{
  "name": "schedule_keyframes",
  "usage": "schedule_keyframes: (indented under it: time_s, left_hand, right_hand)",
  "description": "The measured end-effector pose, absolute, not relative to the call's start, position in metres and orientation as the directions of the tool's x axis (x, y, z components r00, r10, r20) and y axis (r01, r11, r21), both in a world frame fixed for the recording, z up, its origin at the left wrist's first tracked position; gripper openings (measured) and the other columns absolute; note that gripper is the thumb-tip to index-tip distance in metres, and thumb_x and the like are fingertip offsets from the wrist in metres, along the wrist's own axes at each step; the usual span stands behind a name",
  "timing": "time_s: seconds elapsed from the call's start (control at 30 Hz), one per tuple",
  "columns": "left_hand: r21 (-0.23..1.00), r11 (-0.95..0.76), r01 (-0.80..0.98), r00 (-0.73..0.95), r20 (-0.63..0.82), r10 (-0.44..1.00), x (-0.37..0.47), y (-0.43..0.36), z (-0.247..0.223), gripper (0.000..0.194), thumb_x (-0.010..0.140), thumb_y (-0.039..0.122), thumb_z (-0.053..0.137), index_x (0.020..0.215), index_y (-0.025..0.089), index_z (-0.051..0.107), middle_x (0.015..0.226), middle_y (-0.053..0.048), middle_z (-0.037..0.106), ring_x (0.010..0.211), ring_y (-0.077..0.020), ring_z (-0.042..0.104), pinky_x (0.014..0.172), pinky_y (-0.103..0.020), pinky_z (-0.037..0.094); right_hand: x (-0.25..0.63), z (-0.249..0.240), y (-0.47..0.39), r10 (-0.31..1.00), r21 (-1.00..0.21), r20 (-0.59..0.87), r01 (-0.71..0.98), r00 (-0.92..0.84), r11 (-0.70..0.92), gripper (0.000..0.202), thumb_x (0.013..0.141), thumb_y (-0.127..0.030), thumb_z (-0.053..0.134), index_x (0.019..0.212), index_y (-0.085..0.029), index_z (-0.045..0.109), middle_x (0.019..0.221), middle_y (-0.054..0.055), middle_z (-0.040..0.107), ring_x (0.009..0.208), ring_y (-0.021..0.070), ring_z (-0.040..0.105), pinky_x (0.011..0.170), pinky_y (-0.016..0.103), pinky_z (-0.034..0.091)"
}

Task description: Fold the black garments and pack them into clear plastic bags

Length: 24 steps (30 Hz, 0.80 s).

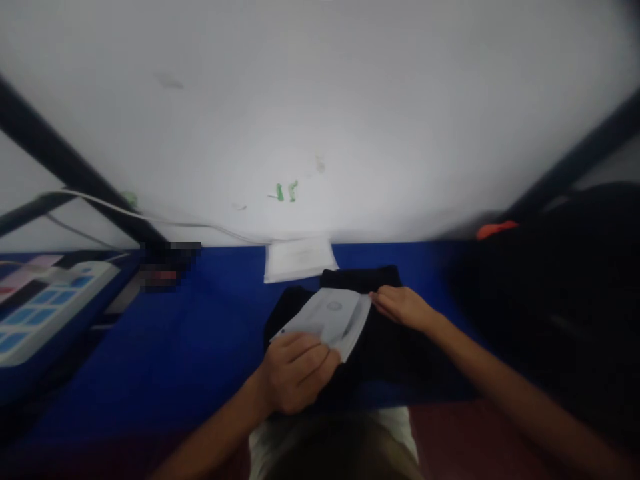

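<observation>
A flat whitish packet (327,310), with a faint round mark on its face, is tilted above a heap of black cloth (387,347). My left hand (300,370) is closed on its near edge, fingers curled over the front. At the packet's far right corner, my right hand (403,307) pinches the edge between thumb and fingers. Whether the packet is paper or plastic is too blurred to tell. Behind the cloth, a second white packet (300,259) lies flat against the wall.
A blue-covered table (220,320) runs along a white wall (320,100). On the left are a power strip (55,307) with blue sockets and a white cable (165,220). A large black mass (565,287) and a small orange item (497,230) are on the right.
</observation>
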<state>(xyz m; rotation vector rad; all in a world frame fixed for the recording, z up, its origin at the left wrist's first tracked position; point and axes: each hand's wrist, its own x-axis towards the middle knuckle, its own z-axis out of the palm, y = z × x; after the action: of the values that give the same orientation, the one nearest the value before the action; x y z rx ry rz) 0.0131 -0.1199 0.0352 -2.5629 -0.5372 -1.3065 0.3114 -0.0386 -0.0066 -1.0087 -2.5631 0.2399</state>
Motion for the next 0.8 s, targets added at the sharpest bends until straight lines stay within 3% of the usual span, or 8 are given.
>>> schedule_keyframes:
  time_s: [0.17,0.27,0.33,0.43,0.53,0.67,0.77,0.8]
  left_hand:
    - [0.007,-0.918,0.396,0.505,0.833,0.225,0.021,-0.120,0.036,0.012,0.088,0.008,0.053,0.088,0.013,0.064,0.073,-0.001,0.067,0.070,-0.0147,0.063,0.065,-0.029,0.054]
    - [0.020,-0.916,0.400,0.501,0.832,0.237,0.027,-0.123,0.038,0.012,0.088,0.009,0.053,0.089,0.013,0.064,0.072,-0.001,0.067,0.070,-0.0143,0.063,0.066,-0.029,0.054]
    - [0.004,-0.920,0.392,0.517,0.826,0.224,0.029,-0.125,0.040,0.013,0.089,0.010,0.053,0.091,0.013,0.065,0.073,-0.001,0.067,0.070,-0.0141,0.063,0.069,-0.029,0.054]
    - [-0.004,-0.914,0.405,0.515,0.827,0.225,0.030,-0.128,0.045,0.009,0.086,0.010,0.058,0.091,0.014,0.065,0.075,0.000,0.068,0.073,-0.0143,0.064,0.073,-0.030,0.054]
    - [0.051,-0.886,0.461,0.475,0.829,0.295,0.027,-0.126,0.047,0.009,0.082,0.011,0.066,0.091,0.015,0.064,0.079,-0.001,0.067,0.080,-0.0165,0.063,0.080,-0.033,0.054]
    - [0.161,-0.823,0.544,0.502,0.724,0.473,0.019,-0.123,0.040,0.017,0.083,0.014,0.066,0.100,0.015,0.062,0.090,-0.007,0.066,0.088,-0.0197,0.061,0.085,-0.038,0.051]
    - [0.229,-0.824,0.518,0.638,0.538,0.551,0.010,-0.125,0.030,0.013,0.088,0.019,0.062,0.100,0.015,0.061,0.094,-0.007,0.064,0.090,-0.0202,0.059,0.082,-0.037,0.050]
    - [0.247,-0.825,0.508,0.679,0.475,0.560,0.006,-0.127,0.026,0.011,0.089,0.021,0.060,0.099,0.015,0.061,0.094,-0.007,0.063,0.090,-0.0204,0.059,0.081,-0.036,0.050]
  right_hand:
    - [0.301,0.000,-0.041,0.657,-0.128,0.284,0.651,-0.699,0.748,0.024,0.093,-0.024,0.044,0.102,-0.016,0.066,0.089,0.013,0.064,0.080,0.0237,0.057,0.071,0.036,0.048]
    - [0.280,0.010,-0.050,0.574,-0.125,0.344,0.570,-0.743,0.812,0.031,0.090,-0.028,0.051,0.115,-0.013,0.060,0.112,0.019,0.063,0.101,0.0297,0.057,0.085,0.046,0.048]
    - [0.266,0.014,-0.055,0.473,-0.139,0.413,0.460,-0.778,0.877,0.033,0.090,-0.029,0.051,0.119,-0.013,0.057,0.115,0.018,0.063,0.104,0.0283,0.058,0.087,0.044,0.049]
    - [0.253,0.017,-0.058,0.308,-0.025,0.576,0.360,-0.757,0.933,0.019,0.093,-0.019,0.046,0.106,-0.017,0.059,0.104,0.012,0.068,0.095,0.0234,0.060,0.081,0.039,0.050]
    - [0.256,0.018,-0.046,0.250,0.162,0.679,0.473,-0.690,0.866,0.015,0.093,-0.011,0.048,0.091,-0.020,0.060,0.100,0.008,0.070,0.091,0.0219,0.060,0.079,0.037,0.048]
    - [0.275,0.013,-0.005,0.408,0.272,0.608,0.661,-0.681,0.699,0.017,0.093,-0.010,0.047,0.092,-0.017,0.061,0.102,0.010,0.069,0.085,0.0215,0.057,0.072,0.035,0.042]
    - [0.290,0.004,0.032,0.654,0.274,0.390,0.760,-0.648,0.589,0.023,0.093,-0.009,0.040,0.099,-0.014,0.062,0.108,0.015,0.065,0.091,0.0246,0.054,0.076,0.036,0.040]
    - [0.293,0.000,0.043,0.682,0.272,0.357,0.769,-0.639,0.578,0.025,0.093,-0.008,0.039,0.100,-0.014,0.062,0.107,0.016,0.064,0.092,0.0256,0.054,0.077,0.036,0.039]
